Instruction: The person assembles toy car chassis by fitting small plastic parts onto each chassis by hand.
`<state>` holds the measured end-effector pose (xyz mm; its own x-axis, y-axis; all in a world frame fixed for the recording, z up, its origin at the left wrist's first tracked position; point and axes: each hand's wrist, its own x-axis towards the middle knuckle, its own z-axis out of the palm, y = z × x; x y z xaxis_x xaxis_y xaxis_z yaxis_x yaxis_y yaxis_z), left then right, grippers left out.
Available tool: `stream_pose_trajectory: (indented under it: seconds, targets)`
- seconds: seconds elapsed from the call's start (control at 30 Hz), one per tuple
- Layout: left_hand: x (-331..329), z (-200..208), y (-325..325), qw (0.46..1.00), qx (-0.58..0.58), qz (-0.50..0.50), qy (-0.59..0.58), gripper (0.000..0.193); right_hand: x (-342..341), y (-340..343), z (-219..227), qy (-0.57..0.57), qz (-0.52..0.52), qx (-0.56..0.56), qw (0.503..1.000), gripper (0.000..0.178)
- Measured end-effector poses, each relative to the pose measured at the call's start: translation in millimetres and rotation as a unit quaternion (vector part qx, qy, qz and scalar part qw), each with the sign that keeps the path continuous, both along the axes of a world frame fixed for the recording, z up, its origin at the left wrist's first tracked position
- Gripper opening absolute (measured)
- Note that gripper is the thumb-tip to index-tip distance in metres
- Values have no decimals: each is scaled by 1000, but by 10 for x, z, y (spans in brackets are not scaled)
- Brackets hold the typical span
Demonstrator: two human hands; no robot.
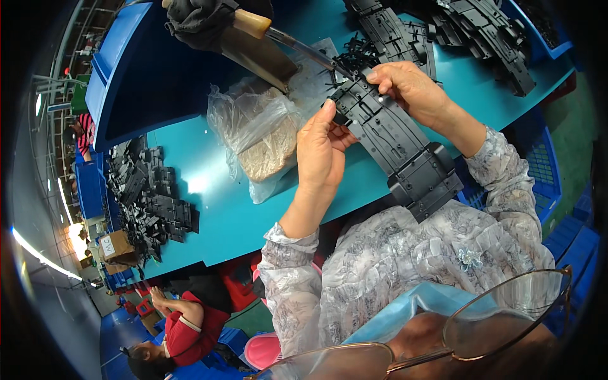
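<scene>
A long black plastic molded tray-like part (396,136) is tilted between my hands, its broad boxy end toward my body. My left hand (322,149) grips the far end's left edge, thumb on top. My right hand (408,88) pinches the same end from the right, with a small white spot near the fingertips. Just beyond that end is the metal shaft (301,47) of a fixed tool with a yellowish wooden handle (252,24), resembling a soldering iron. I cannot tell whether its tip touches the part. Small black scraps (356,54) lie beside the tip.
A plastic-wrapped tan block (263,139) sits left of my hands on the teal table (221,234). Similar black parts are heaped at left (149,196) and far right (484,38). A blue bin (120,69) stands at far left. Another person in red (190,332) is at lower left.
</scene>
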<state>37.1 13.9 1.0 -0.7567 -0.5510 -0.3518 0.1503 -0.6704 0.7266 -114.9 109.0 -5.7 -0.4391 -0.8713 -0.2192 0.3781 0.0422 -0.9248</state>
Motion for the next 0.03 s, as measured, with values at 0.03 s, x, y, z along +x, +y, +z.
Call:
stream_pose_trajectory:
  seconds: [0.03]
  targets:
    - [-19,-23,-19,1000,16,-7,5,22,-29,16,69,-5,13,44,999,21]
